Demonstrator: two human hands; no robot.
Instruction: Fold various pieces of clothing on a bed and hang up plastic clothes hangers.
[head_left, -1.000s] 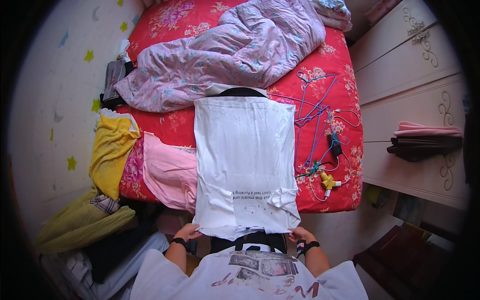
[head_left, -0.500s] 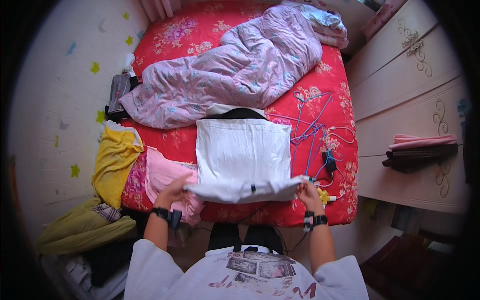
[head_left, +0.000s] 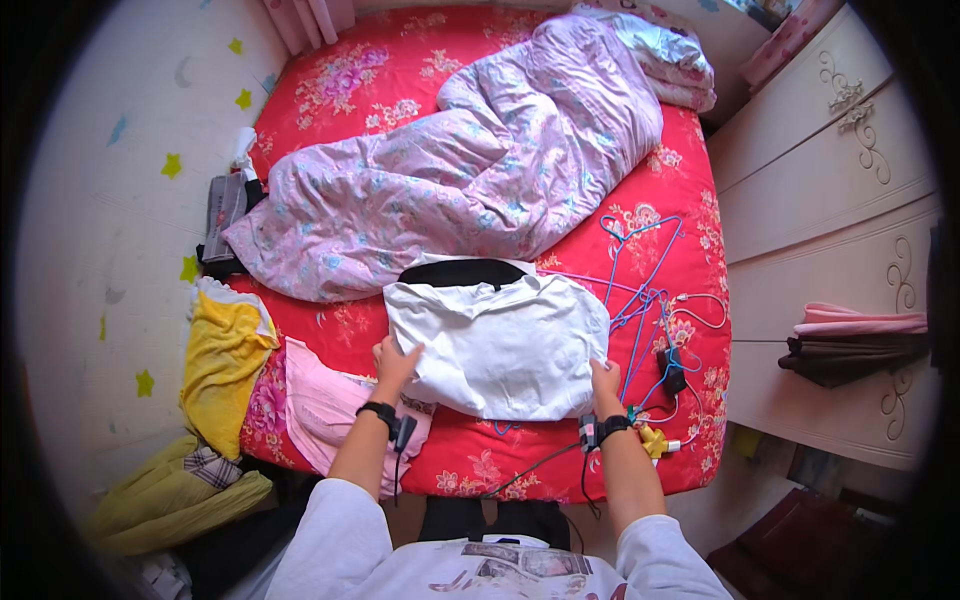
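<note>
A white garment [head_left: 500, 345], folded over into a rough rectangle, lies in front of me near the bed's front edge. A black part [head_left: 460, 272] of cloth and a pale strip show beyond its far edge. At the garment's left side is my left hand [head_left: 394, 366], its thumb on top of the cloth and its fingers along the edge. My right hand [head_left: 606, 384] is closed on the near right corner, thumb up. Each wrist wears a black strap with a small device. Fingertips beneath the cloth are hidden.
Right of the garment lie blue hangers [head_left: 640, 290], a black adapter [head_left: 672, 370] with cables, and a yellow object [head_left: 655, 442]. Pink clothing [head_left: 325, 405] and a yellow garment [head_left: 228, 355] are at left. A crumpled quilt [head_left: 450, 190] crosses the red bed [head_left: 330, 85]; a wardrobe [head_left: 820, 240] stands right.
The garment's near part has been folded away from me over the rest, making it shorter. Both hands moved forward with it and now rest lower, at its sides.
</note>
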